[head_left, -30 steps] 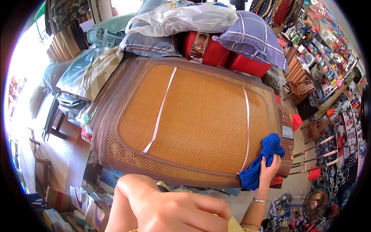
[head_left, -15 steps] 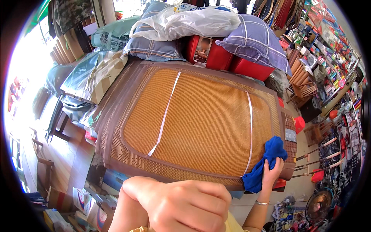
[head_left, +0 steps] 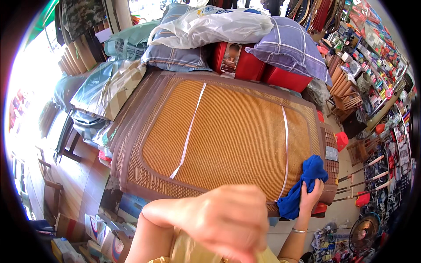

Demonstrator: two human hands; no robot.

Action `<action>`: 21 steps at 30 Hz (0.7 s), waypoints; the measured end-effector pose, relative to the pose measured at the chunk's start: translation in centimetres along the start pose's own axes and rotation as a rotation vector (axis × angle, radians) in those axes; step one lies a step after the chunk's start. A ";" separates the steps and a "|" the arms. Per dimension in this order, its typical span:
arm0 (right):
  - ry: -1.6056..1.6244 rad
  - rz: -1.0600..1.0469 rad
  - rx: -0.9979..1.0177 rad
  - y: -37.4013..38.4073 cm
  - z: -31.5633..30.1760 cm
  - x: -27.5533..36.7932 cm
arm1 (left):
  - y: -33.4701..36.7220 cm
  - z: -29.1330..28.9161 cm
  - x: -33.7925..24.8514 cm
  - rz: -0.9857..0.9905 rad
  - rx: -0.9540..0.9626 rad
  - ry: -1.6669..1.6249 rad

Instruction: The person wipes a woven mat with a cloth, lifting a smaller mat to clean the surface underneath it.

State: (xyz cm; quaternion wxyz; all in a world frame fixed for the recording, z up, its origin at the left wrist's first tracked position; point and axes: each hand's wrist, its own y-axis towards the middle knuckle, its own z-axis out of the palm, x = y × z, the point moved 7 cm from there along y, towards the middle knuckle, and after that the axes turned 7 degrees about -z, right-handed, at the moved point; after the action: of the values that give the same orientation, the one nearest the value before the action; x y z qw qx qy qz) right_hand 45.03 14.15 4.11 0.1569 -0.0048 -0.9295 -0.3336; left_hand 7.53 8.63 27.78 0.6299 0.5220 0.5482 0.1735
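A woven tan sleeping mat [head_left: 228,136] with a brown border lies on top of a stack of mats. Two white ribbons [head_left: 286,147] run across it. At the mat's near right corner, my right hand [head_left: 311,195] is closed on a crumpled blue cloth [head_left: 291,206], which rests on the border and hangs over the edge. My left hand [head_left: 228,219] is raised close in front of me, above the mat's near edge. Its back faces up and its fingers bend down, smeared by motion; whether it holds anything is hidden.
Pillows [head_left: 289,48], a white plastic bag [head_left: 215,26] and red boxes [head_left: 285,79] border the mat's far side. Bagged goods [head_left: 109,87] sit at left. Cartons [head_left: 105,239] stand at lower left. A fan [head_left: 365,232] and long-handled tools [head_left: 364,179] are at right.
My left hand has turned and shifted slightly to the right, its fingers now pointing further down. My right hand stays on the blue cloth. The whole view has shifted slightly.
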 end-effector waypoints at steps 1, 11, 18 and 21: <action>0.003 -0.001 -0.005 0.0 0.0 0.0 | 0.6 -0.2 1.0 -0.056 0.087 0.036; 0.057 -0.198 0.096 1.6 -1.9 8.7 | -8.8 0.8 22.7 -0.600 0.327 1.075; 0.290 -0.606 0.349 -1.7 0.6 22.2 | -10.6 -0.2 25.6 -0.690 0.375 0.878; 0.319 -0.531 0.382 -0.9 0.5 19.6 | -9.9 -0.8 24.8 -0.740 0.324 0.744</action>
State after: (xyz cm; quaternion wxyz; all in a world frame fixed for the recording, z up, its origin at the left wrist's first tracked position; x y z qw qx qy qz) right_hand 26.12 11.94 8.97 0.2058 0.3181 -0.9079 -0.1795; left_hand 11.77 24.72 6.82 0.3240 0.2881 0.9007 0.0267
